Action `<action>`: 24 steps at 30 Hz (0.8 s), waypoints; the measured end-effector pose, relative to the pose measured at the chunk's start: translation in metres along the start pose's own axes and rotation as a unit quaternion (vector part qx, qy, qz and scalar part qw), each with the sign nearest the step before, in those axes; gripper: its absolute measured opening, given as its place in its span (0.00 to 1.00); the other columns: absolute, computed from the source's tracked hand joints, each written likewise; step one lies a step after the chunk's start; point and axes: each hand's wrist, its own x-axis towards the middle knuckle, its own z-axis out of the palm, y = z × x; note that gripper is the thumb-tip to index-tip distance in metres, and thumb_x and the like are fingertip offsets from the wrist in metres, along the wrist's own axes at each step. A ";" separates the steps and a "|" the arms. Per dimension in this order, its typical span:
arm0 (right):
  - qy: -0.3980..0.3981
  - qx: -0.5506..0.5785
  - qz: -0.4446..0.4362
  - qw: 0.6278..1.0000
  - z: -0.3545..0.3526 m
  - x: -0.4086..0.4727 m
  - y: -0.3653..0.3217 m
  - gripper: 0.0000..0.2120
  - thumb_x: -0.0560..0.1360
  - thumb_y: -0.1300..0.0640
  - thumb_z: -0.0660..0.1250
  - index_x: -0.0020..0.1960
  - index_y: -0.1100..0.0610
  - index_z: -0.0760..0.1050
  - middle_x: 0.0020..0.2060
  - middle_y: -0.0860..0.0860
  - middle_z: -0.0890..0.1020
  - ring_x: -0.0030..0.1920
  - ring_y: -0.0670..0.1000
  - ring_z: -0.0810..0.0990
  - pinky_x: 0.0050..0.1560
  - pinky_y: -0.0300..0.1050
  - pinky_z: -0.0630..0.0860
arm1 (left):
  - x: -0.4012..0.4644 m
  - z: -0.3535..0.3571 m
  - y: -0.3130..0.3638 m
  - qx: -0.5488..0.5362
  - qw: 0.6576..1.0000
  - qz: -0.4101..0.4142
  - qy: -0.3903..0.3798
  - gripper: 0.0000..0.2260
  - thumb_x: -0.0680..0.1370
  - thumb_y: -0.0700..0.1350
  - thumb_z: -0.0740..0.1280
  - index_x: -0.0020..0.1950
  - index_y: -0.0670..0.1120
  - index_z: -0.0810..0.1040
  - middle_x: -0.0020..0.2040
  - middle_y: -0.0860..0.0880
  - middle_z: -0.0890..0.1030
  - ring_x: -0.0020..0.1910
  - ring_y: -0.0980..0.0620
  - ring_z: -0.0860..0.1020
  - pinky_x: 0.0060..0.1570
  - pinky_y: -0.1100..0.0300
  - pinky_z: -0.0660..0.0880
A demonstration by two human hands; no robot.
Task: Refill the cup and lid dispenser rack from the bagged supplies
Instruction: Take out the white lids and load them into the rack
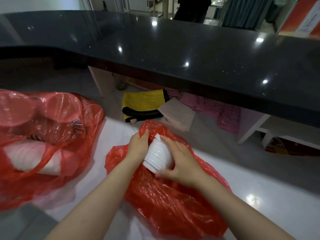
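A stack of white ribbed cups [158,153] lies tilted at the mouth of a red plastic bag [173,201] on the white floor. My right hand [180,161] curls round the stack from the right and below. My left hand [138,144] grips the bag's red rim beside the stack's left side. A second, larger red bag [52,135] sits to the left, with white cups or lids [31,158] showing through its plastic. No dispenser rack is in view.
A long black stone counter [173,54] overhangs ahead. Under it lie a yellow cloth with black trim [143,104], beige paper [178,113] and pink sheets [225,111]. A white shelf frame [263,129] stands at right. A person [192,9] stands beyond the counter.
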 end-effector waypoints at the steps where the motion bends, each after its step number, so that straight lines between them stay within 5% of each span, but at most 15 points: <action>1: -0.020 -0.040 0.000 0.999 0.004 -0.002 -0.001 0.58 0.57 0.25 0.66 0.77 0.43 0.43 0.67 0.46 0.64 0.66 0.46 0.59 0.70 0.46 0.55 | -0.001 0.000 -0.001 -0.003 1.000 0.005 0.011 0.16 0.82 0.49 0.58 0.39 0.46 0.78 0.37 0.49 0.81 0.37 0.53 0.78 0.37 0.58 0.73; 4: -0.005 -0.139 0.000 0.990 0.016 -0.006 0.000 0.64 0.55 0.26 0.68 0.75 0.43 0.30 0.63 0.47 0.60 0.63 0.47 0.56 0.73 0.54 0.50 | -0.004 0.000 -0.002 -0.023 0.999 0.015 0.026 0.14 0.82 0.48 0.58 0.40 0.52 0.77 0.39 0.54 0.80 0.39 0.58 0.77 0.38 0.62 0.70; 7: 0.045 -0.150 0.006 0.988 0.020 -0.002 0.002 0.59 0.60 0.37 0.72 0.77 0.46 0.38 0.60 0.49 0.64 0.62 0.51 0.61 0.72 0.56 0.55 | -0.004 -0.001 -0.002 -0.037 0.999 0.016 0.016 0.10 0.82 0.46 0.58 0.46 0.51 0.78 0.44 0.54 0.81 0.45 0.55 0.78 0.45 0.60 0.73; 12: 0.100 0.000 0.059 0.993 0.004 -0.005 0.004 0.52 0.56 0.40 0.68 0.76 0.48 0.53 0.64 0.48 0.68 0.62 0.49 0.64 0.64 0.47 0.63 | -0.004 -0.019 -0.012 0.002 0.995 0.066 0.069 0.10 0.82 0.46 0.57 0.45 0.54 0.75 0.42 0.58 0.77 0.46 0.54 0.76 0.48 0.60 0.68; 15: 0.103 0.143 0.076 0.981 -0.007 -0.015 0.002 0.46 0.54 0.43 0.68 0.71 0.37 0.57 0.65 0.45 0.67 0.65 0.44 0.66 0.64 0.46 0.66 | -0.006 -0.030 -0.018 0.014 0.990 0.086 0.107 0.14 0.83 0.47 0.55 0.41 0.58 0.74 0.40 0.61 0.76 0.42 0.60 0.75 0.43 0.60 0.68; 19: 0.065 0.255 0.034 0.964 -0.028 -0.018 -0.008 0.41 0.56 0.47 0.74 0.67 0.37 0.64 0.64 0.46 0.74 0.62 0.48 0.75 0.60 0.50 0.75 | -0.004 -0.034 -0.015 0.000 0.984 0.063 0.165 0.16 0.83 0.49 0.53 0.37 0.55 0.73 0.37 0.61 0.74 0.36 0.67 0.72 0.35 0.72 0.68; 21: 0.062 0.273 0.008 0.960 -0.040 -0.016 -0.014 0.40 0.57 0.47 0.75 0.68 0.40 0.66 0.62 0.45 0.76 0.59 0.48 0.78 0.53 0.46 0.78 | -0.002 -0.037 -0.009 -0.022 0.981 0.045 0.187 0.16 0.83 0.48 0.53 0.39 0.52 0.75 0.38 0.57 0.77 0.39 0.58 0.76 0.38 0.68 0.71; 24: 0.090 0.302 -0.021 0.949 -0.055 -0.015 -0.023 0.38 0.59 0.49 0.75 0.67 0.41 0.68 0.60 0.44 0.78 0.57 0.49 0.80 0.48 0.43 0.79 | 0.007 -0.046 -0.004 -0.023 0.975 -0.021 0.220 0.16 0.81 0.46 0.53 0.56 0.42 0.79 0.54 0.40 0.80 0.55 0.39 0.76 0.56 0.51 0.72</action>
